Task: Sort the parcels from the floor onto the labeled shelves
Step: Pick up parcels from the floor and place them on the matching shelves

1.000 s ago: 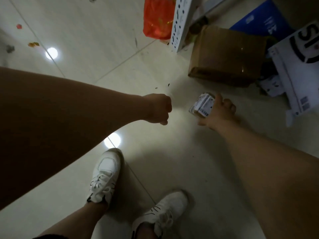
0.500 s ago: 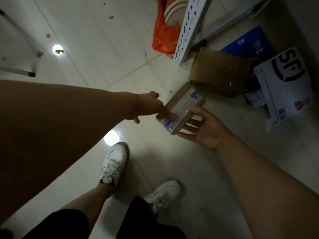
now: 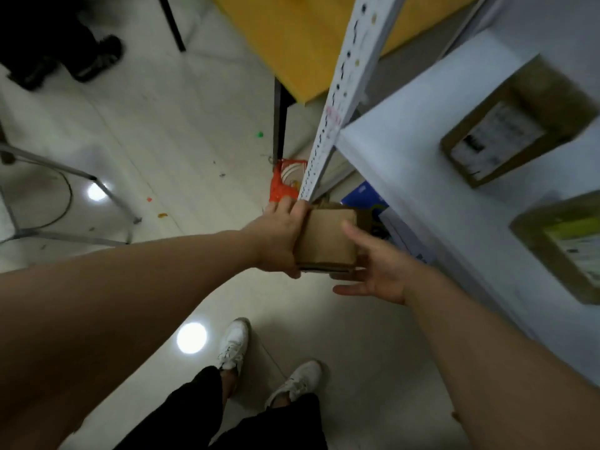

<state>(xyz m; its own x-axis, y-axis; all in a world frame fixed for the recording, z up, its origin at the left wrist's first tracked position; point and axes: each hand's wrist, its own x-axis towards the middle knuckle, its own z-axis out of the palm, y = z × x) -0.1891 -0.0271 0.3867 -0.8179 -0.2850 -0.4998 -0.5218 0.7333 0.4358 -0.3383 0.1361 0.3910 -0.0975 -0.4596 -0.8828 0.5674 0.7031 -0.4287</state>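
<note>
A small brown cardboard parcel [image 3: 326,240] is held up in front of me, level with the edge of the white shelf [image 3: 406,177]. My left hand [image 3: 279,238] grips its left side, fingers over the top corner. My right hand [image 3: 378,271] supports it from below and from the right, palm up with fingers spread under it. Two brown parcels with labels lie on the shelf, one at the back [image 3: 513,125] and one nearer the right edge [image 3: 565,248].
The shelf's perforated white upright [image 3: 337,102] stands just beyond the parcel. A yellow table [image 3: 298,37] and an orange bag [image 3: 285,183] lie behind it. Blue packaging [image 3: 363,196] sits under the shelf. A metal stool frame [image 3: 65,203] is on the left. My white shoes [image 3: 233,342] stand below.
I have stood up with the parcel, lifting it from near the floor to shelf height. My left hand has taken hold of its side and the shelf top has come into view.
</note>
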